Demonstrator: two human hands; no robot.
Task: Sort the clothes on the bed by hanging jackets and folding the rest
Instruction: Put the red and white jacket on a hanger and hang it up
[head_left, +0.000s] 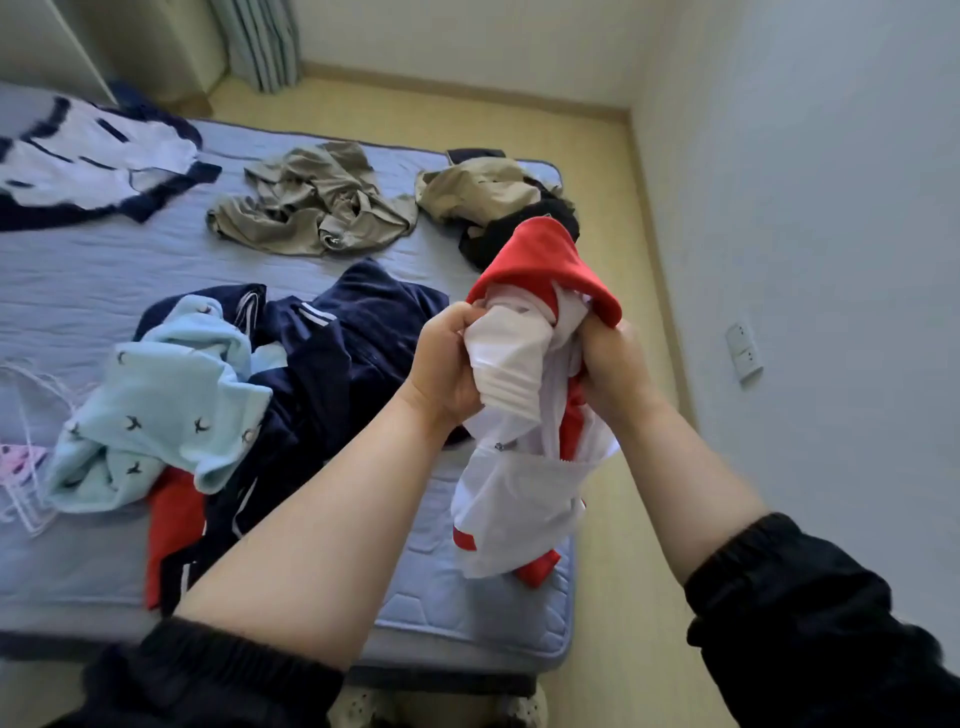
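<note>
View down over a bed (104, 270) strewn with clothes. 2 hands hold a bunched red and white jacket (524, 467) in the air above the bed's near right corner. The left hand (447, 358) grips a white cuffed sleeve; the right hand (610, 364) clutches fabric beside the zip. The jacket is probably being untangled. Next, the sleeve needs pulling straight before hanging, perhaps on the pale hangers (26, 467) at far left.

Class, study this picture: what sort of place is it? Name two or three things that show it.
Probably a bedroom in a home: a bed strewn with clothes, hangers lying on it, and a curtain in the far corner.
</note>
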